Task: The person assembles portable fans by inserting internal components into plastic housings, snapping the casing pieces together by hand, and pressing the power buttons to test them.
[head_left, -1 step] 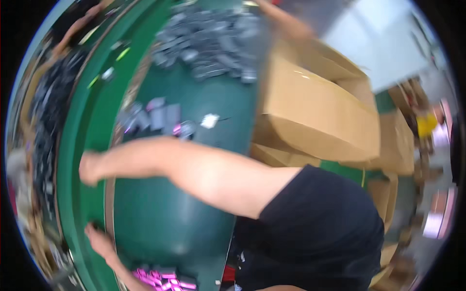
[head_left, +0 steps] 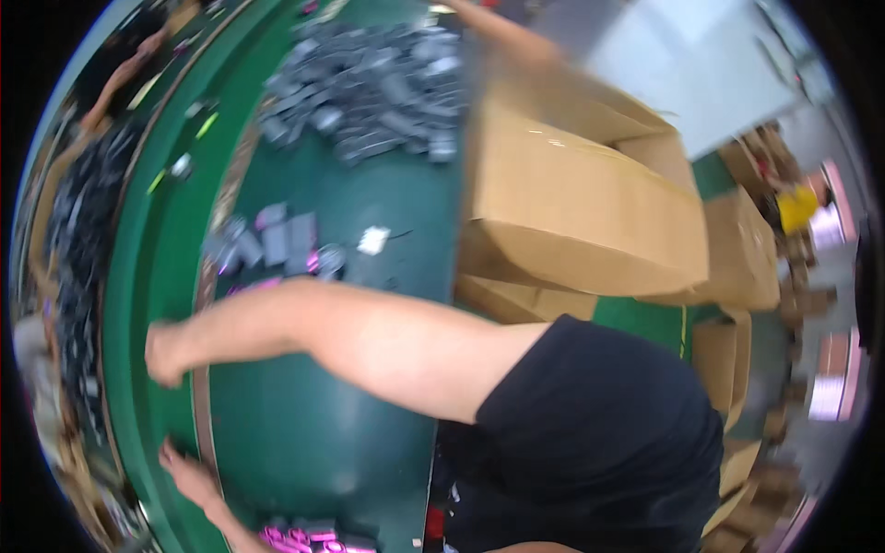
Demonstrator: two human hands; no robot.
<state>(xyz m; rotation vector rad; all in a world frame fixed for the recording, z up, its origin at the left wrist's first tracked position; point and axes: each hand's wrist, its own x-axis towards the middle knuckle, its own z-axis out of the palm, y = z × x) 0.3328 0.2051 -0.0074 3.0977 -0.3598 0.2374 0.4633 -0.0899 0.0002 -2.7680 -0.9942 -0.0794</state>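
Note:
My right arm, in a short black sleeve, stretches across the green table to the conveyor strip at the left. My right hand [head_left: 166, 355] hangs over that strip with its fingers curled in; whatever they hold, if anything, is hidden. Lower in the picture, my left hand [head_left: 189, 475] is over the strip's raised edge, its blurred fingers stretched out. I make out nothing in it. A group of dark grey blocks [head_left: 288, 240], some with pink edges, lies on the table above my right forearm. Black pieces with bright pink parts [head_left: 309, 537] lie beside my left forearm.
A heap of grey pieces [head_left: 378, 88] covers the table's far end. A small white item [head_left: 373, 241] lies mid-table. Open cardboard boxes [head_left: 590, 203] stand along the table's right side. Small bright items [head_left: 182, 166] rest on the green conveyor [head_left: 129, 323]. Another person's arm [head_left: 507, 32] reaches in at the top.
The view has shifted a little, so the table, heap and boxes sit further left. Both my hands appear slightly lower in the picture, still over the strip.

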